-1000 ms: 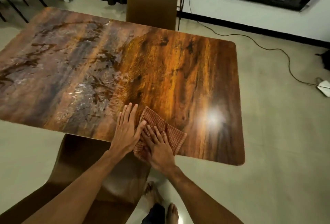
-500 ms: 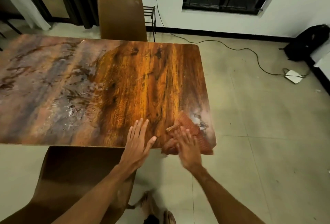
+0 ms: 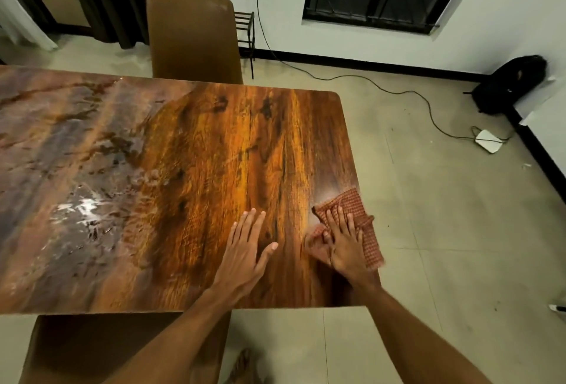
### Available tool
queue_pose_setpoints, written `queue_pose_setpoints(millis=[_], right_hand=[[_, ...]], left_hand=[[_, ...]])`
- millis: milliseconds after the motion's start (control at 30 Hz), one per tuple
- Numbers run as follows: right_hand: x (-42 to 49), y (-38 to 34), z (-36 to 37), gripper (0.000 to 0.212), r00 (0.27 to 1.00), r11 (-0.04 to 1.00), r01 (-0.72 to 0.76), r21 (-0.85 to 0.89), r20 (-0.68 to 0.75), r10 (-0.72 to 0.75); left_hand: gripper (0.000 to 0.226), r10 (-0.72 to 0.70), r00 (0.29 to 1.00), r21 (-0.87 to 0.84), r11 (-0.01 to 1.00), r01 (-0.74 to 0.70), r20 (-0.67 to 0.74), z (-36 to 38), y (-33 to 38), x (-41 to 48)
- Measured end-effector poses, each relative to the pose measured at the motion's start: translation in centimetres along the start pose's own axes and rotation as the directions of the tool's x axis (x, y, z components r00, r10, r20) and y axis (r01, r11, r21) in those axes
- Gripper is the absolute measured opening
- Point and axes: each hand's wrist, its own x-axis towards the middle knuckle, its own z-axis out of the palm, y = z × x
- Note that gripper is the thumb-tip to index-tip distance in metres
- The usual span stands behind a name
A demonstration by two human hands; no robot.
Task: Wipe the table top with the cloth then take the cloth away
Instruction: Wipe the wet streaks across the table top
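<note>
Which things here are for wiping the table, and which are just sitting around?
For the job: cloth, table top, right hand pressing the cloth, left hand flat on the table.
Just lying about: far chair, near chair, cable, white box, black bag.

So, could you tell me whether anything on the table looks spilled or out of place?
Yes: a wet, streaky patch glistens on the left part of the table top, not yet wiped. The cloth, pressed flat under the right hand, overhangs the table's right edge. Nothing else stands out.
</note>
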Motion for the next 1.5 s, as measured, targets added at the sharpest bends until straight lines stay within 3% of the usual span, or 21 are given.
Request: queue_pose_setpoints(millis=[100, 233, 300, 533, 600, 667, 733, 800, 867, 933, 1000, 1067, 1133, 1200, 1300, 1367, 1433, 1500], right_hand=[[1.4, 0.2, -0.5, 0.058, 0.999, 0.999, 0.035, -0.036, -0.013, -0.035], [-7.5, 1.6, 3.1, 0.061, 0.994, 0.998, -0.018, -0.056, -0.109, 0.012], [-9.5, 2.7, 4.2, 0.065, 0.996, 0.999, -0.054, 0.004, -0.074, 0.055], [-0.6, 0.1, 1.8, 0.061, 0.989, 0.998, -0.057, -0.023, -0.141, 0.053], [-2.0, -3.1, 3.5, 0.062, 0.991, 0.997, 0.073, -0.011, -0.111, -0.073], [-4.8, -5.6, 5.8, 0.061, 0.956, 0.957, 0.274, -0.091, -0.086, -0.282], [-5.2, -5.8, 6.5, 0.060, 0.919, 0.915, 0.385, -0.124, -0.037, -0.392], [-3.6, -5.4, 6.0, 0.061, 0.946, 0.938, 0.313, -0.151, -0.034, -0.322], [-2.7, -6.7, 5.8, 0.061, 0.983, 0.985, 0.137, -0.106, -0.108, -0.148], [-3.4, -11.0, 7.0, 0.061, 0.986, 0.995, 0.093, -0.035, -0.136, -0.097], [-6.0, -17.0, 10.0, 0.060, 0.957, 0.959, 0.282, -0.040, -0.058, -0.284], [-8.4, -21.6, 13.1, 0.059, 0.873, 0.870, 0.488, -0.076, 0.015, -0.488], [-8.2, -24.3, 14.0, 0.060, 0.847, 0.842, 0.531, -0.098, 0.028, -0.531], [-6.8, -25.0, 13.9, 0.059, 0.909, 0.900, 0.412, -0.139, -0.003, -0.417], [-6.1, -27.0, 13.5, 0.061, 0.986, 0.990, 0.115, -0.081, -0.113, -0.123], [-7.6, -33.9, 16.0, 0.065, 0.989, 0.995, 0.089, -0.052, -0.111, -0.095], [-9.2, -40.4, 19.2, 0.067, 0.966, 0.965, 0.249, -0.078, -0.055, -0.254], [-10.4, -46.2, 22.4, 0.062, 0.897, 0.892, 0.442, -0.092, 0.020, -0.442]], left_hand=[[0.070, -0.013, 1.000, 0.013, 1.000, 0.013, 0.023, -0.3, -0.8, 1.7], [0.070, -0.015, 0.999, 0.000, 1.000, 0.015, 0.032, -0.8, -0.9, 3.1], [0.070, -0.017, 0.999, 0.002, 1.000, 0.017, 0.040, -0.8, -0.5, 3.5], [0.073, -0.040, 0.998, 0.056, 0.998, 0.038, 0.043, -0.9, 0.8, 1.9], [0.074, -0.073, 0.997, 0.068, 0.995, 0.071, 0.035, -1.4, 0.9, 0.4], [0.074, -0.116, 0.993, 0.106, 0.988, 0.112, 0.032, -2.3, 0.5, -0.8], [0.073, -0.150, 0.989, 0.130, 0.981, 0.146, 0.015, -3.4, -0.4, -2.1], [0.073, -0.171, 0.985, 0.117, 0.978, 0.172, -0.018, -4.8, -1.6, -3.2], [0.073, -0.205, 0.978, 0.120, 0.971, 0.208, -0.041, -6.7, -3.4, -4.6], [0.072, -0.232, 0.969, 0.139, 0.960, 0.242, -0.080, -8.7, -5.5, -6.2], [0.073, -0.258, 0.960, 0.167, 0.948, 0.273, -0.107, -10.7, -7.9, -8.0], [0.077, -0.269, 0.958, 0.211, 0.935, 0.285, -0.100, -12.5, -10.3, -9.5], [0.079, -0.247, 0.964, 0.261, 0.929, 0.264, -0.094, -14.5, -13.3, -11.1], [0.076, -0.222, 0.969, 0.252, 0.937, 0.242, -0.105, -16.6, -16.6, -12.5], [0.072, -0.196, 0.968, 0.157, 0.963, 0.220, -0.158, -19.7, -21.3, -14.5], [0.072, -0.208, 0.965, 0.095, 0.970, 0.225, -0.162, -22.0, -25.6, -16.7], [0.076, -0.203, 0.967, 0.111, 0.969, 0.221, -0.150, -23.0, -27.9, -18.0], [0.081, -0.213, 0.971, 0.111, 0.968, 0.225, -0.110, -24.1, -30.8, -19.4]])
